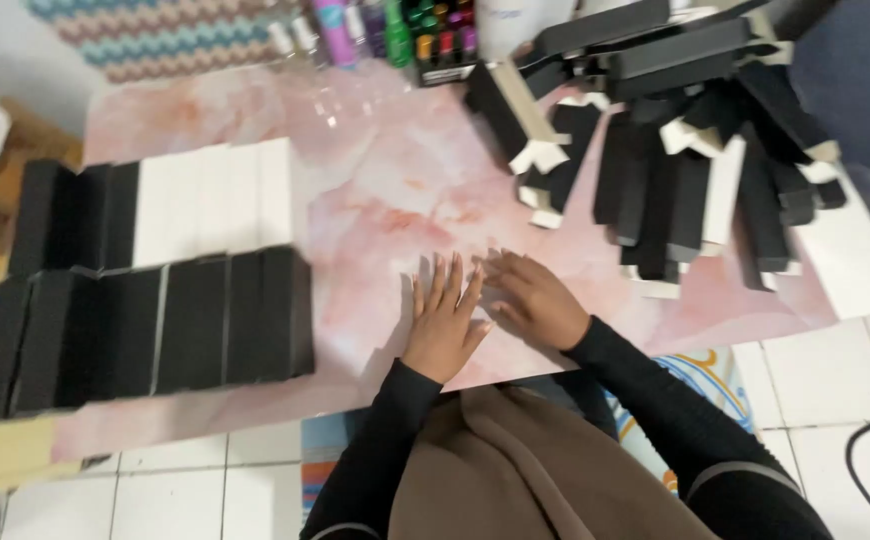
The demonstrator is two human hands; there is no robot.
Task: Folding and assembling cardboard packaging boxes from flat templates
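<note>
Pink marble table (pixel 375 200) bears both empty hands, black boxes (pixel 155 320) alongside.

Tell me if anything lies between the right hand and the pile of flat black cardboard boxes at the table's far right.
Nothing visible does. Only bare pink marble-patterned tabletop separates the right hand from the pile of flat black cardboard boxes.
</note>
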